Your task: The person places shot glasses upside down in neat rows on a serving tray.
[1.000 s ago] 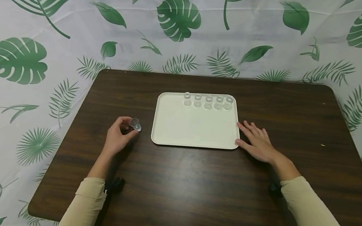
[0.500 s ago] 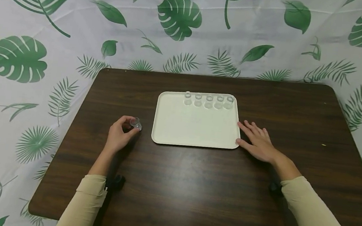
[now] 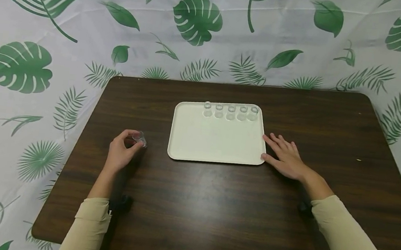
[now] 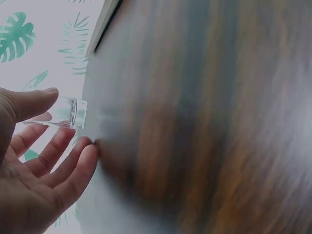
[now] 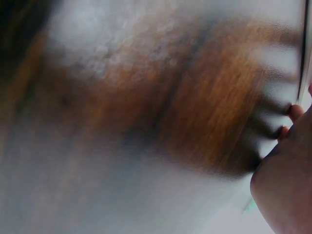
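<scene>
Pinched between the thumb and fingers of my left hand (image 3: 118, 153) is a small clear shot glass (image 3: 140, 138), left of the tray. The left wrist view shows the shot glass (image 4: 67, 112) lying sideways across that frame, its thick base pointing away from the palm. Whether it touches the table cannot be told. A white rectangular tray (image 3: 217, 141) bears several similar clear glasses (image 3: 231, 114) in a row along its far edge. My right hand (image 3: 286, 158) lies with spread, straight fingers at the tray's right rim, thumb and index fingertip touching it.
The dark wood-grain table (image 3: 205, 212) carries the tray near its middle. A tiny yellowish speck (image 3: 358, 160) lies to the right. Behind the table hangs a white cloth (image 3: 231, 17) with green leaf prints.
My left hand has shifted left with the shot glass, farther from the tray, after a slight drift right. The right hand, the tray and its row of glasses have stayed in place.
</scene>
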Available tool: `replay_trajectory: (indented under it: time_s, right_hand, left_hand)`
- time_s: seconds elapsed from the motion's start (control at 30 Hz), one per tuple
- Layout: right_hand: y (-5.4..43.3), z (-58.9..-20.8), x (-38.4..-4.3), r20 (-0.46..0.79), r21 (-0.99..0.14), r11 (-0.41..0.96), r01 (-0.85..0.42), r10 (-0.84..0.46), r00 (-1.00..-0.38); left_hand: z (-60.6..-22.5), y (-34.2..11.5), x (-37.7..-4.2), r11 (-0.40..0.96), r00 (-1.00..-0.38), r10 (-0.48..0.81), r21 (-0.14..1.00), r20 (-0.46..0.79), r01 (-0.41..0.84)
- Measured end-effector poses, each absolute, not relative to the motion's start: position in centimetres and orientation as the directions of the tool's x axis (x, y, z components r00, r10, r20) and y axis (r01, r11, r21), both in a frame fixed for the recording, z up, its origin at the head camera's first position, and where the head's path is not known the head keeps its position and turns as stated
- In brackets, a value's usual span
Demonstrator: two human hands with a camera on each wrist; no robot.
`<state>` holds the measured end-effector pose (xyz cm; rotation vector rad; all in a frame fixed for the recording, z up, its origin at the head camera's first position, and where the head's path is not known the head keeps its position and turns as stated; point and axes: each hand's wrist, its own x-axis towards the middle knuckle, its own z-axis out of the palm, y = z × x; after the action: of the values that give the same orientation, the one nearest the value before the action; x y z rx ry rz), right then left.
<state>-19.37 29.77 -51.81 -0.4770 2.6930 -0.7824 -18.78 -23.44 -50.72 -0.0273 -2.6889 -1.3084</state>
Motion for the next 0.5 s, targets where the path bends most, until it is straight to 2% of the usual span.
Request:
replay_trajectory:
  time_s: [0.3, 0.5]
  right_hand:
    - [29.8, -51.7, -19.2, -0.18, -0.564, 0.793, -0.231, -0.391, -0.903]
    - [29.8, -51.7, -19.2, -0.182, -0.565, 0.794, -0.226, -0.387, -0.904]
  left_hand:
    - [-47.5, -25.3, -19.4, 0.566, -0.989, -0.068, 0.821, 0.135, 0.073]
    - [-44.1, -25.3, -20.8, 0.686, -0.963, -0.029, 0.706, 0.267, 0.175]
